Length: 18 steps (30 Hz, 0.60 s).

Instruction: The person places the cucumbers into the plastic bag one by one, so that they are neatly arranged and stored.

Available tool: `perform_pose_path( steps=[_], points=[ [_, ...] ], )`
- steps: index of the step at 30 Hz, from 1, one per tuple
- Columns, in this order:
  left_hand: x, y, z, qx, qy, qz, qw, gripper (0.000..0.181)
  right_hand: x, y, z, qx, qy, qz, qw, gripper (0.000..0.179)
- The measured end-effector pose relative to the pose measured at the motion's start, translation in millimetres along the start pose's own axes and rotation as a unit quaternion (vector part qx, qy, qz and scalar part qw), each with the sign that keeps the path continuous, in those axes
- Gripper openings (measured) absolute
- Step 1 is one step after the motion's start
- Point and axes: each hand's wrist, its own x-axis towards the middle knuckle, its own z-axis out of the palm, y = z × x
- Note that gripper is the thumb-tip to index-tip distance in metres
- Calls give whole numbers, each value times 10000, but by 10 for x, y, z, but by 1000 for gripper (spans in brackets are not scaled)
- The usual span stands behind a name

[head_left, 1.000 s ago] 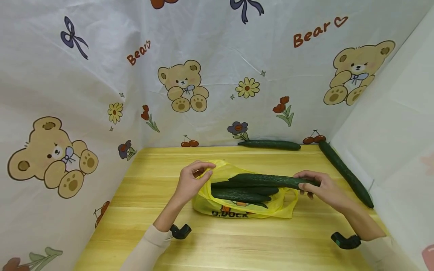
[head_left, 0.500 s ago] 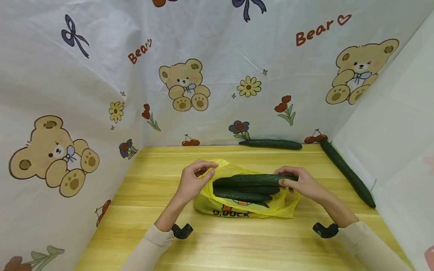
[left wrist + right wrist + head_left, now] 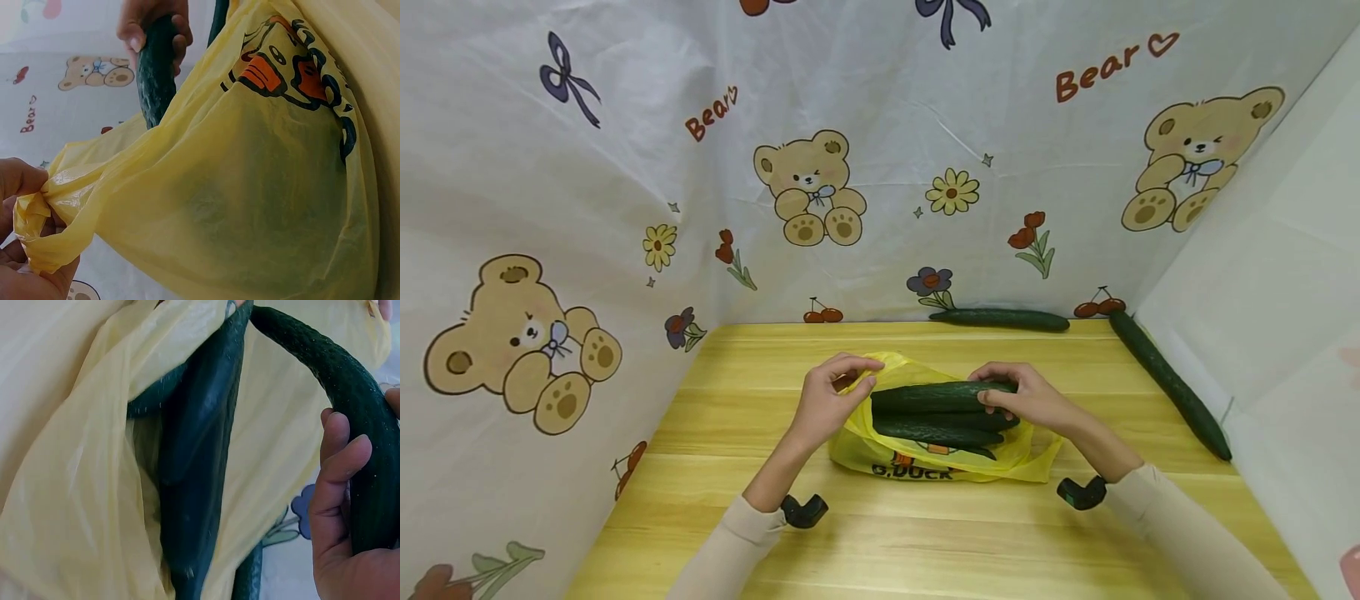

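Observation:
A yellow plastic bag (image 3: 1033,467) with a duck print lies on the table, its mouth spread wide. My left hand (image 3: 829,402) pinches the bag's gathered upper edge, and the left wrist view shows the plastic bunched between thumb and fingers. In my right hand (image 3: 1026,398) is a dark green cucumber (image 3: 925,397), gripped near its right end. Its far end reaches inside the bag, above several other cucumbers (image 3: 936,432) lying there. The right wrist view shows fingers curled round the held cucumber (image 3: 369,450).
One cucumber (image 3: 1003,319) lies along the back wall. Another cucumber (image 3: 1172,383) lies slantwise by the right wall. Walls covered with bear-printed sheeting (image 3: 880,275) bound the wooden table (image 3: 940,542) at the back and left.
My right hand has moved left with the cucumber, sliding it farther into the bag. My left hand stays at the bag's edge.

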Motion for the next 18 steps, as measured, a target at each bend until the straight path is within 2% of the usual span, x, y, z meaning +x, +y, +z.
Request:
perform_pose_path(
  steps=[6,10,15,18],
  points=[
    [4,10,16,-34,23,36,10000,19,126,14,148,-101,-119,-56,9999,30],
    [3,3,11,-25,52,26,10000,18,174,18,202,-206,-132,-277,9993,28],
    [6,-1,13,-35,52,-31,10000,18,162,62,196,-927,171,-572,9939,23],
    [6,1,19,-43,56,-50,10000,18,129,96,168,-1277,484,-538,9892,18]
  ],
)
